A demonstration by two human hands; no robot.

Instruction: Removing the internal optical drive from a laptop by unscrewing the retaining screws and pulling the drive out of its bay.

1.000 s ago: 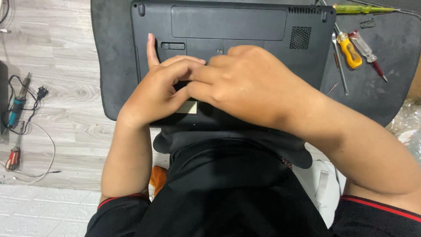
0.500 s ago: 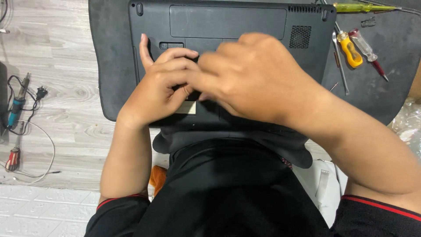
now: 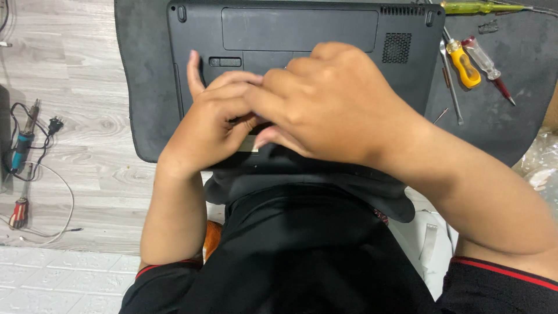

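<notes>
A black laptop [image 3: 302, 29] lies upside down on a dark mat [image 3: 145, 87]. Both hands are on the near part of its underside. My left hand [image 3: 203, 131] has the index finger stretched out beside a small slide latch [image 3: 225, 61], and its other fingers are curled. My right hand [image 3: 337, 104] lies over the left hand's fingertips with the fingers bent down onto the case. A pale label [image 3: 250, 144] shows just below the fingers. What is under the fingers is hidden.
To the right of the laptop, a yellow-handled screwdriver [image 3: 464, 64], a clear-and-red screwdriver [image 3: 488, 67], a thin metal tool [image 3: 450, 87] and a green screwdriver [image 3: 476, 7] lie on the mat. On the wooden floor at left are a blue corded tool [image 3: 22, 145] and a small red screwdriver [image 3: 19, 212].
Both hands have slid a little farther up the laptop's underside, away from me. The right hand now covers more of the left hand's fingers.
</notes>
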